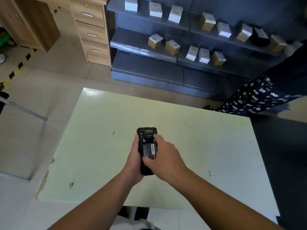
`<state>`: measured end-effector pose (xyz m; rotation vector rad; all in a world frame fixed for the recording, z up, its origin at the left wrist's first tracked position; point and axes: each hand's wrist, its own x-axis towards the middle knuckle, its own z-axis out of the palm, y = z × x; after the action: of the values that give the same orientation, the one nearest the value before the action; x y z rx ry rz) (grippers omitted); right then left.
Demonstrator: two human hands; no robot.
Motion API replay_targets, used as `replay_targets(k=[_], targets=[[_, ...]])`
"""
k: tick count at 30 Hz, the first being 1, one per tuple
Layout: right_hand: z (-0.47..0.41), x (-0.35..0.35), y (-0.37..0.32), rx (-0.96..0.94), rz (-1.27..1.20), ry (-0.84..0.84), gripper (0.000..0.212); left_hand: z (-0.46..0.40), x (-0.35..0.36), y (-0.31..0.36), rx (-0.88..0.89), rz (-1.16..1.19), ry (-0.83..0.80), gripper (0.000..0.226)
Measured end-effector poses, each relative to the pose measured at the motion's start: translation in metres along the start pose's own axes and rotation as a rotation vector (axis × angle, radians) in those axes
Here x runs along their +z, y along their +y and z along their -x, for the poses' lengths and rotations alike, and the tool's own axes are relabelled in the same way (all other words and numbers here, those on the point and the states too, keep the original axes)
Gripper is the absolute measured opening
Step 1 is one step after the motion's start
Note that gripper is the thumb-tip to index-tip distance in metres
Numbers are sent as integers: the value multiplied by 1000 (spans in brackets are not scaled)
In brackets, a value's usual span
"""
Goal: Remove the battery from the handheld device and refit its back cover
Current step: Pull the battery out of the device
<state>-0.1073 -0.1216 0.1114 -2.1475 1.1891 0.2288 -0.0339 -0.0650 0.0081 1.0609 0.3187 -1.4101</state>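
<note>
Two bare forearms enter from the near edge and converge toward the centre, the left from near-left, the right from near-right, both sleeveless as far as visible. Left hand (134,161): palm turned inward, cupped along the left side and beneath the handheld device (147,138), thumb lying up its left edge, remaining digits hidden behind it. Right hand (163,156): back of hand uppermost, laid over the right side, forefinger extended toward the far end, thumb (147,159) bent across and pressing on the near end of the battery (149,150).
</note>
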Motion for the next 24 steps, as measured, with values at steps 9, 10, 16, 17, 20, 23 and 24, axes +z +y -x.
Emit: replay_targets(k=[9, 10, 16, 17, 20, 23, 24], targets=[[-21, 18, -2, -20, 280, -16, 50, -21, -4, -3, -63, 152, 18, 62], [-22, 19, 0, -15, 292, -17, 50, -21, -4, -3, -70, 159, 5, 64], [-25, 23, 7, 75, 223, -83, 56, -24, -12, -5, -74, 100, 29, 64], [-24, 23, 10, 79, 216, -93, 56, -26, -14, -6, -70, 86, 29, 65], [-20, 22, 16, 77, 257, -121, 52, -26, -17, -4, -52, 13, 37, 72], [-16, 20, 21, 61, 282, -77, 43, -34, -19, -5, 13, -124, 146, 65], [-14, 20, 22, 59, 284, -60, 42, -38, -20, -6, 60, -190, 196, 61]])
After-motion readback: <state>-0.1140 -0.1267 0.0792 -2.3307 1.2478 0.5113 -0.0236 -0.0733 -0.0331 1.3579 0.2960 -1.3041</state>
